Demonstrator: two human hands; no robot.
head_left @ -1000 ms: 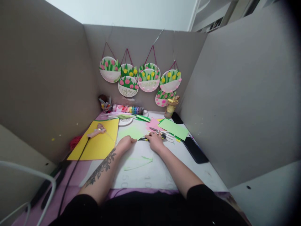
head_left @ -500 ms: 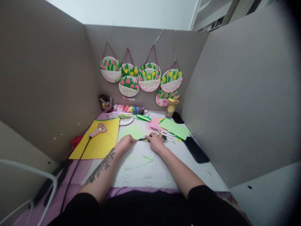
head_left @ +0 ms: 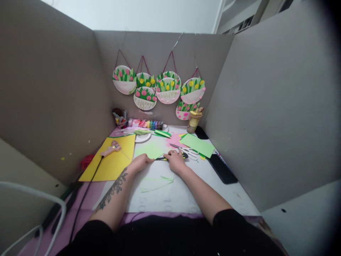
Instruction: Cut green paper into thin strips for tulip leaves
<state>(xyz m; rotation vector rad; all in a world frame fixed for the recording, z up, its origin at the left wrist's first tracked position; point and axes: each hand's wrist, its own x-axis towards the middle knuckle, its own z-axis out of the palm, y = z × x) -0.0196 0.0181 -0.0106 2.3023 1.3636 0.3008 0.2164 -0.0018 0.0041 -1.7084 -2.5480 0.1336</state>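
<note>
My right hand (head_left: 175, 160) is wrapped over a slim black-and-yellow tool (head_left: 185, 155), whose exact kind I cannot make out. The tool lies crosswise, and its dark narrow end reaches left toward my left hand (head_left: 141, 163). The left fingers are closed, with the thumb close to that narrow end; whether they pinch anything is hidden. Light green paper (head_left: 151, 149) lies flat just beyond both hands. Nearer to me, thin green paper strips (head_left: 157, 186) rest on the white sheet (head_left: 183, 199). White-handled scissors (head_left: 190, 153) lie right of my right hand.
A pink glue gun (head_left: 111, 148) lies on yellow sheets (head_left: 125, 151) at left, its cord trailing toward me. Green paper (head_left: 197, 144) and a black phone (head_left: 221, 169) are at right. Paint pots (head_left: 151, 124) line the back; paper-plate flower baskets (head_left: 169, 92) hang on the grey partition.
The view has shifted very slightly. Both hands stay in nearly the same place, with the tool still under the right hand.
</note>
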